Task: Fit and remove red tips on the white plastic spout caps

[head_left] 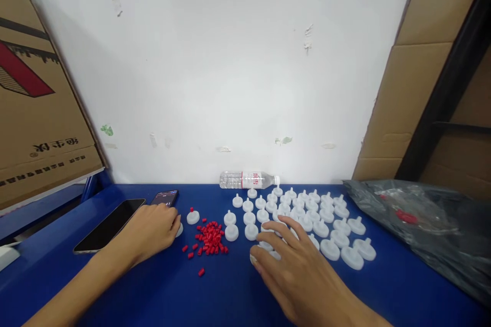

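My left hand is closed, its fingers curled around a white plastic cap that is mostly hidden. Just beyond it stands a white spouted cap with a red tip on its spout. A pile of small red plastic caps lies between my hands. My right hand reaches palm down over the near left part of a group of white spouted caps, its fingers apart. White caps show between its thumb and fingers; whether it touches them is hard to see.
Two phones, a large dark one and a smaller one with a lit screen, lie left. A clear bottle lies along the white wall. A dark plastic bag covers the right side of the blue table. Cardboard stands behind it.
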`<state>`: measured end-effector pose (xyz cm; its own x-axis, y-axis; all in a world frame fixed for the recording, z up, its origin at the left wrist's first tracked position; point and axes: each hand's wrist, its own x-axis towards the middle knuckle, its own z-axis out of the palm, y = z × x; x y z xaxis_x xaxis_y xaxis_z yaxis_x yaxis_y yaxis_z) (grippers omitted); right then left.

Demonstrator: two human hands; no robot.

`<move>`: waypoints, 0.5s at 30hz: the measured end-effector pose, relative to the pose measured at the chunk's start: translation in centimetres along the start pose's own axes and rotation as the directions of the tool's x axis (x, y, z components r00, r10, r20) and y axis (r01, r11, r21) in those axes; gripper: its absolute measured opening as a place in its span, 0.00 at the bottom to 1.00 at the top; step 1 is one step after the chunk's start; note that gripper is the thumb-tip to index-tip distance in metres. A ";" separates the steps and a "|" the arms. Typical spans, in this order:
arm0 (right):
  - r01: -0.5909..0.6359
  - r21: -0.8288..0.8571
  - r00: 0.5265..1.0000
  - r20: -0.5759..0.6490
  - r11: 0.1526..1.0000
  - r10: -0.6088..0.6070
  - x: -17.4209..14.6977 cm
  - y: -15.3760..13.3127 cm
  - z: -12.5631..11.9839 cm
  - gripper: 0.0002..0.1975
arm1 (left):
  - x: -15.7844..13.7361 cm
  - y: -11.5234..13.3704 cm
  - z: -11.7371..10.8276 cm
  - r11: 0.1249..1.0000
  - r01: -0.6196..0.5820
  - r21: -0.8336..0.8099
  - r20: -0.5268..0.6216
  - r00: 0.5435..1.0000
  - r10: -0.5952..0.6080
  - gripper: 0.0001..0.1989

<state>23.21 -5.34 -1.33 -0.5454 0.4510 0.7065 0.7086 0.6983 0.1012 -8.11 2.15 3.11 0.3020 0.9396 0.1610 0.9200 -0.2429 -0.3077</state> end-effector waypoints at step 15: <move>0.102 -0.099 0.986 0.143 0.990 -0.087 -0.9 0.2 1.5 0.12 | -1.9 2.6 -1.7 0.982 -0.183 -0.039 0.124 0.975 0.187 0.17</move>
<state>23.22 -4.78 -3.01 -0.6634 0.4629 0.5878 0.6902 0.6821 0.2418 -5.88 -0.66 3.59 0.4351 0.9002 -0.0164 0.8580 -0.4201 -0.2955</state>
